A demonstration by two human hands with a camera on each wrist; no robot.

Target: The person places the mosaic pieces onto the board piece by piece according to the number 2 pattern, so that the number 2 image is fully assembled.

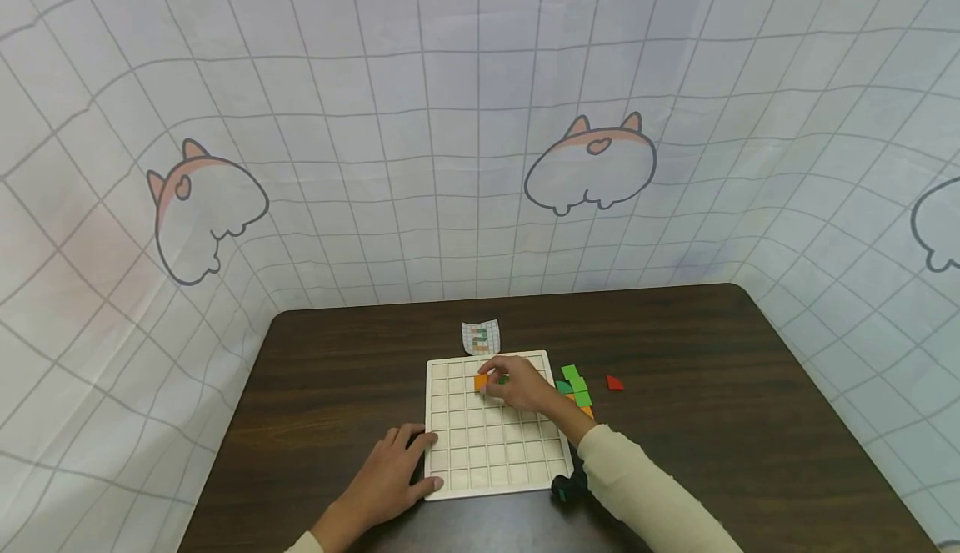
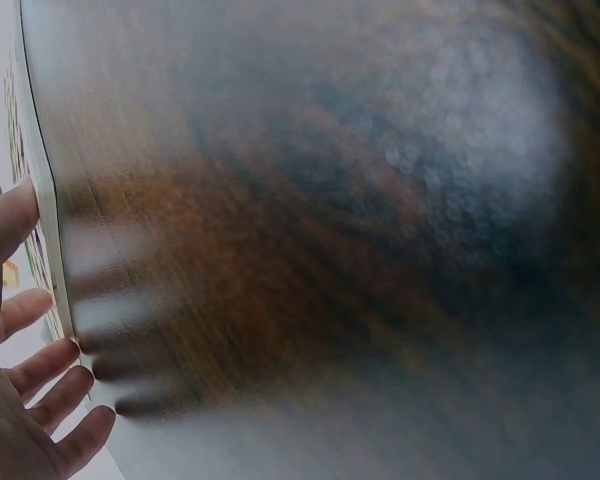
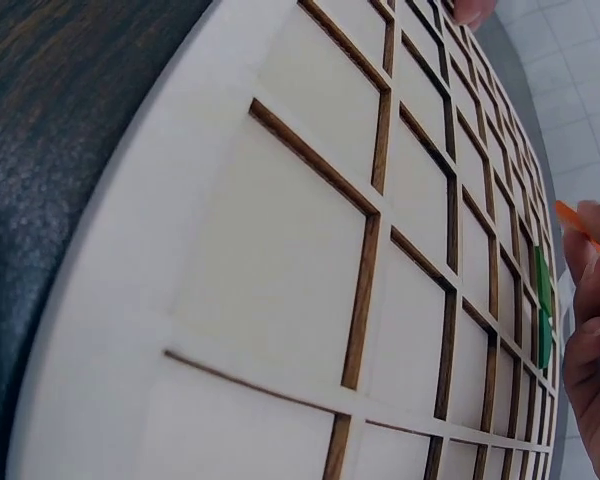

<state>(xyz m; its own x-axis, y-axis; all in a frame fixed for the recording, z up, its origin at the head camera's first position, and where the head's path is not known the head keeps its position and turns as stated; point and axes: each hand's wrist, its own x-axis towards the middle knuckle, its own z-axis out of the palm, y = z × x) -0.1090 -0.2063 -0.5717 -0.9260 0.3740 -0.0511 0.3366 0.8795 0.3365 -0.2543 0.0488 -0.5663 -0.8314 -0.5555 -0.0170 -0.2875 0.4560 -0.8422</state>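
A pale square board with a raised grid lies on the dark table. My right hand is over its far part, pinching a small orange tile between thumb and fingers. In the right wrist view the orange tile looks tilted, its edge toward the camera. Beside that hand, a green tile and a darker green tile sit in the board's grid, partly hidden in the head view. My left hand rests against the board's left edge, fingers and thumb spread, touching the rim.
Just right of the board lie several green and orange tiles, with a red quarter-round tile farther right. A small printed card with a coloured pattern lies beyond the far edge. Gridded white curtains surround the table.
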